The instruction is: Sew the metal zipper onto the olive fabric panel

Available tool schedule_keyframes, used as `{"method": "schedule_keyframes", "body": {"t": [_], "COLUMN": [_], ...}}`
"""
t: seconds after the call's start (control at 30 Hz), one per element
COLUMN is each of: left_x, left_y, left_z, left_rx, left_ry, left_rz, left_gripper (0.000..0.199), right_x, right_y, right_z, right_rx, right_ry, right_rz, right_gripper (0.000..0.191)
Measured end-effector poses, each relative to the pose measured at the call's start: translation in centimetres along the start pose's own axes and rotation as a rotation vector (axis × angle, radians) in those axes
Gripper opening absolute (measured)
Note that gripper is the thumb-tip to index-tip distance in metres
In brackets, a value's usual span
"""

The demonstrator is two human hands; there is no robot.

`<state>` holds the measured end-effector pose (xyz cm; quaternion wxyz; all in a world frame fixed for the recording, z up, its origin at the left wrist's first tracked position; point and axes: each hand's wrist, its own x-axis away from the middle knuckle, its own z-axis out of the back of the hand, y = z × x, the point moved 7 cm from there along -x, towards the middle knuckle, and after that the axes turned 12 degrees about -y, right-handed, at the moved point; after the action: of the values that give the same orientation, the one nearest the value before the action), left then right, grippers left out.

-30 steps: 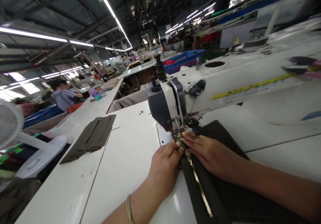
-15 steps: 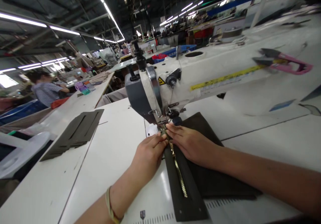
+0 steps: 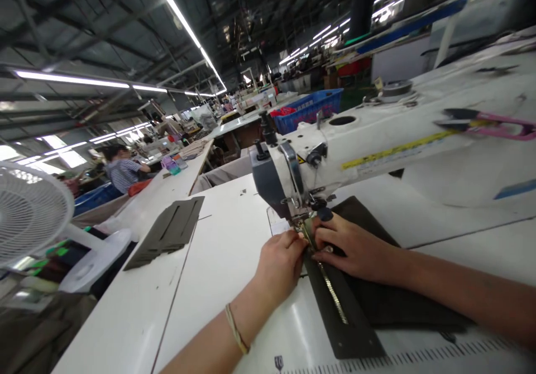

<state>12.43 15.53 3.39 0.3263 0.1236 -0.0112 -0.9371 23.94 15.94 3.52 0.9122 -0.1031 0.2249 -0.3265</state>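
Head view — blue crate point(image 3: 312, 106) holds red cloth point(image 3: 283, 111) — far off.

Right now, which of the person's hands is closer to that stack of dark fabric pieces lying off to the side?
Left. The left hand rests by the zipper, on the same side as the stack of dark fabric pieces; the right hand lies beyond the zipper, farther away.

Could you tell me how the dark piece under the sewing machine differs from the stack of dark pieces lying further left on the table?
The dark piece carries a metal zipper and lies under both hands, left hand and right hand, at the sewing machine. The stack shows open slots without zippers and lies untouched, apart. Both are flat, dark olive panels on the white table.
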Motion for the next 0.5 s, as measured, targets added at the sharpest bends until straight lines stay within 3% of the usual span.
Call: {"method": "schedule_keyframes", "body": {"t": [0.1, 0.23, 0.33, 0.4, 0.5], "left_x": [1.0, 2.5, 3.0, 3.1, 3.2], "left_y": [1.0, 2.3, 2.9, 3.0, 3.0], "left_z": [0.2, 0.3, 0.0, -0.1, -0.1], "left_rx": [-0.019, -0.061, -0.088, -0.091, -0.087], "left_ry": [-0.006, 0.023, 0.003, -0.007, 0.009], "left_rz": [-0.048, -0.062, -0.049, -0.037, -0.017], "left_gripper": [0.018, 0.015, 0.014, 0.016, 0.018], "right_x": [0.7, 3.5, 5.4, 6.1, 6.1], "right_y": [-1.6, -6.5, -9.3, -10.3, -10.4], "right_z": [0.2, 0.7, 0.0, -0.6, -1.5], "right_rx": [0.123, 0.434, 0.560, 0.639, 0.661], "right_ry": [0.013, 0.203, 0.193, 0.166, 0.183], "right_rz": [-0.036, 0.071, 0.125, 0.148, 0.164], "right_gripper": [0.016, 0.031, 0.034, 0.043, 0.038]}}
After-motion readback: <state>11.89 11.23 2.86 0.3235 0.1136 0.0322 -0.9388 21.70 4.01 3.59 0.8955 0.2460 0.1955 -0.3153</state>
